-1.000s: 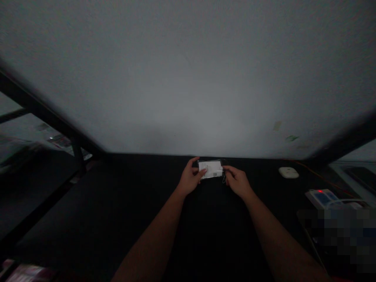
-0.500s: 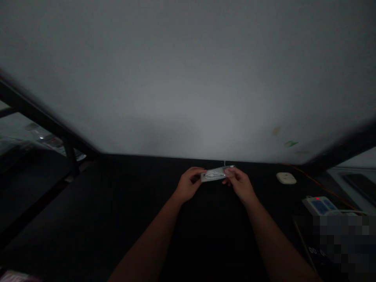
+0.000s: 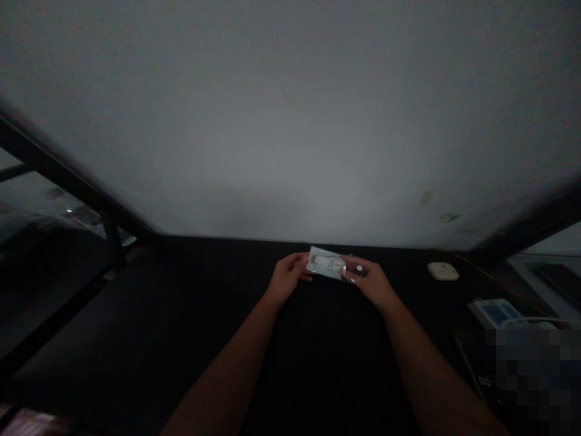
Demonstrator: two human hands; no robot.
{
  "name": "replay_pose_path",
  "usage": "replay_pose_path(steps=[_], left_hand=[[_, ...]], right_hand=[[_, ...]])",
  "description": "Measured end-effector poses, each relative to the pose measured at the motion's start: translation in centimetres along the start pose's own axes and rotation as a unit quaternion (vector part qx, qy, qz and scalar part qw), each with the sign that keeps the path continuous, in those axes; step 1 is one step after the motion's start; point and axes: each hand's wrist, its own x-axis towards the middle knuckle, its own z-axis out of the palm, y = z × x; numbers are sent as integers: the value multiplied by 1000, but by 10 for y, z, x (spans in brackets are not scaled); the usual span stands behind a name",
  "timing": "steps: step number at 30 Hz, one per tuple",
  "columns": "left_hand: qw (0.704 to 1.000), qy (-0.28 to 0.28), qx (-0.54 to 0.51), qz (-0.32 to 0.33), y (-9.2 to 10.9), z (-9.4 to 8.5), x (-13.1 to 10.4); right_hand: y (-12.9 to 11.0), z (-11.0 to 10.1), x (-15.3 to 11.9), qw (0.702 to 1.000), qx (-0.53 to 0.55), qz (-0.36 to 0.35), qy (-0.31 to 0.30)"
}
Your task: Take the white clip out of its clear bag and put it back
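Between my two hands is a small flat clear packet (image 3: 325,262) with something white and coiled inside, which looks like a cable, next to a white rectangular piece. My left hand (image 3: 287,277) pinches the packet's left end. My right hand (image 3: 370,281) grips the right end, thumb across the front and fingers behind it. The packet is tilted, its left end higher, above the far part of the black tabletop (image 3: 209,303). A small round white spot shows by the right fingers; what it is I cannot make out.
A pale wall rises behind the table. To the right are a white rounded case (image 3: 443,271), a white power strip (image 3: 497,312) with a cable, and a dark screen (image 3: 476,369) partly pixelated. Dark frame bars (image 3: 111,236) stand at left; a pinkish item (image 3: 31,422) lies lower left.
The packet has turned in my hands: its left end rose and its face now shows more toward me. The right thumb moved lower on it.
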Motion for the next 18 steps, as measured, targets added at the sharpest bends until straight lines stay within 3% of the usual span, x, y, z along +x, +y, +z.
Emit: replay_pose_path(steps=[4, 9, 18], left_hand=[[999, -16, 30, 11, -2, 2, 1], [999, -31, 28, 33, -2, 1, 0], [997, 13, 50, 51, -5, 3, 2]], right_hand=[[0, -1, 0, 997, -79, -22, -11], [-7, 2, -1, 991, -104, -79, -19], [-6, 2, 1, 988, -121, -83, -56]])
